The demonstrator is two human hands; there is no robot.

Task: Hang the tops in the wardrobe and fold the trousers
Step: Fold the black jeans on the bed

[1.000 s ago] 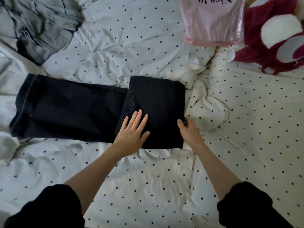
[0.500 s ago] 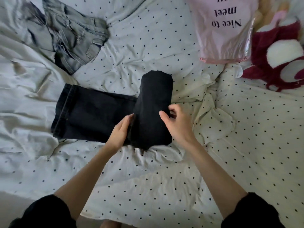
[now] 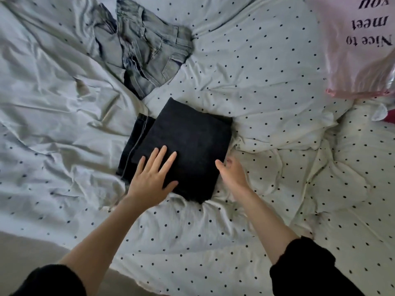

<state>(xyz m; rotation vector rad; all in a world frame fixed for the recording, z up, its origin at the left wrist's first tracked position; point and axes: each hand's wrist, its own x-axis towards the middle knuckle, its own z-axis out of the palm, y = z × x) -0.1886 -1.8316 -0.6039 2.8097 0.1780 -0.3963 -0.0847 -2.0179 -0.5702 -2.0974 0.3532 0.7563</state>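
1. Forearms reach forward from rolled black sleeves (image 3: 303, 265) over a white dotted duvet (image 3: 267, 67).
2. Left hand (image 3: 150, 178): palm down, flat on the near left part of the folded black trousers (image 3: 188, 150); its fingers (image 3: 159, 155) are straight and spread, the thumb pointing right along the cloth, nothing gripped.
3. Right hand (image 3: 232, 173): turned on edge just beside the right side of the bundle, fingers loosely extended and slightly cupped, holding nothing; whether the fingertips touch the cloth cannot be told.
4. Folded black trousers: a compact, roughly square stack lying in the middle of the bed, with the stitched hem layers showing at its left edge.
5. Pale washed jeans (image 3: 149, 52): crumpled and unfolded, lying farther up the bed, near the far left corner of the black stack.
6. Pink bag (image 3: 359, 67): printed "Nice to meet you", seen upside down, at the upper right, well apart from both hands.
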